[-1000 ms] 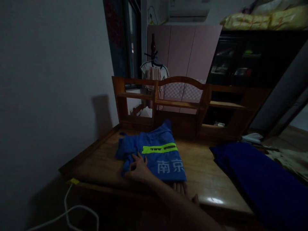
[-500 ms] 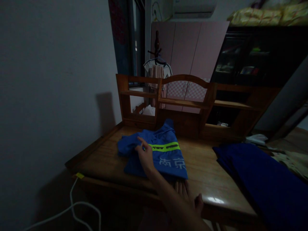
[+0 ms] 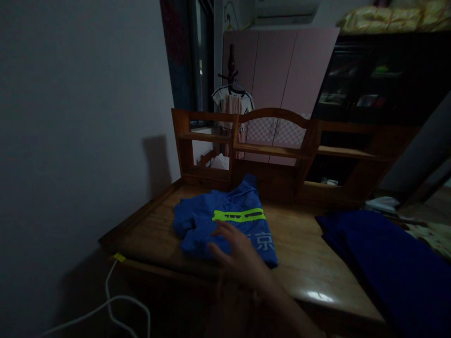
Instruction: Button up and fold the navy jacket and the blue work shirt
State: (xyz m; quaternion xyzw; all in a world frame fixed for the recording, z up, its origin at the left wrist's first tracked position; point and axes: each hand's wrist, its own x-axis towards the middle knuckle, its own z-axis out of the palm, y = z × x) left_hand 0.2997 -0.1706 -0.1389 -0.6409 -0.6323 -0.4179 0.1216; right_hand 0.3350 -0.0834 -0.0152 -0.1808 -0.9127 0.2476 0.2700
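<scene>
A folded blue garment (image 3: 197,220) with a yellow-green reflective strip (image 3: 239,215) and pale printed characters lies on the wooden desk (image 3: 299,263), near its left end. My right hand (image 3: 237,253) hovers over the garment's near edge. Its fingers are spread, it holds nothing, and it is blurred by motion. The forearm comes in from the lower right. Below it, at the desk's front edge, is a dim blurred shape (image 3: 234,293) that may be my left hand. Its fingers cannot be made out.
A dark blue cloth (image 3: 380,263) covers the desk's right side. A wooden shelf unit (image 3: 271,150) stands along the desk's back. A white cable (image 3: 105,305) trails on the floor at the left. Behind are a clothes rack (image 3: 232,101) and pink wardrobe doors (image 3: 282,70).
My right hand pinched the garment's left part, lifted toward the strip, then drew back toward me over the near edge. The other hand's fingers, clear earlier at the desk edge, are now blurred.
</scene>
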